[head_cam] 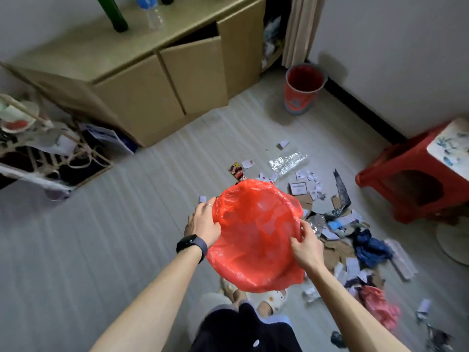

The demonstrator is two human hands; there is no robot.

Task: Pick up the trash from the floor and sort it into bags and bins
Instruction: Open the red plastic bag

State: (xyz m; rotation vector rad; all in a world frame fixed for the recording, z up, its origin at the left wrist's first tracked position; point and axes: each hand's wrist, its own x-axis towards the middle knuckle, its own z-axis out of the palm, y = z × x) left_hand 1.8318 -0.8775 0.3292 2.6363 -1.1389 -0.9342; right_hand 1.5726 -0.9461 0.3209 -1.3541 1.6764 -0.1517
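Your two bare forearms reach out from the bottom of the view, over your dark clothing and a pale slipper [274,297], and hold a red plastic bag [256,235] with its mouth spread wide towards you, above the striped grey floor [101,237]. Across the back stands a long tan cabinet [142,97] with one door ajar, a dark green bottle [113,13] and a clear water bottle [152,13] on its top. To your left is a cluttered wooden rack [38,148]. At the right edge sits a red plastic stool [411,184]. The scattered trash [337,224] lies on the floor between the bag and the stool: torn cardboard, paper scraps, a crumpled blue piece [368,246] and a pink plastic bag [380,306] nearer you, with a clear crinkled wrapper [288,162] and a red snack wrapper [237,171] at its far side. A waste bin [303,88] lined in red stands in the far corner by the wall, well apart from the pile. Your left hand [203,224] grips the bag's left rim, thumb curled over the plastic; your right hand [307,246] pinches the right rim with its fingers bunched on it. A black watch [191,245] circles your left wrist, and a thin ring [208,205] shows on one left finger.
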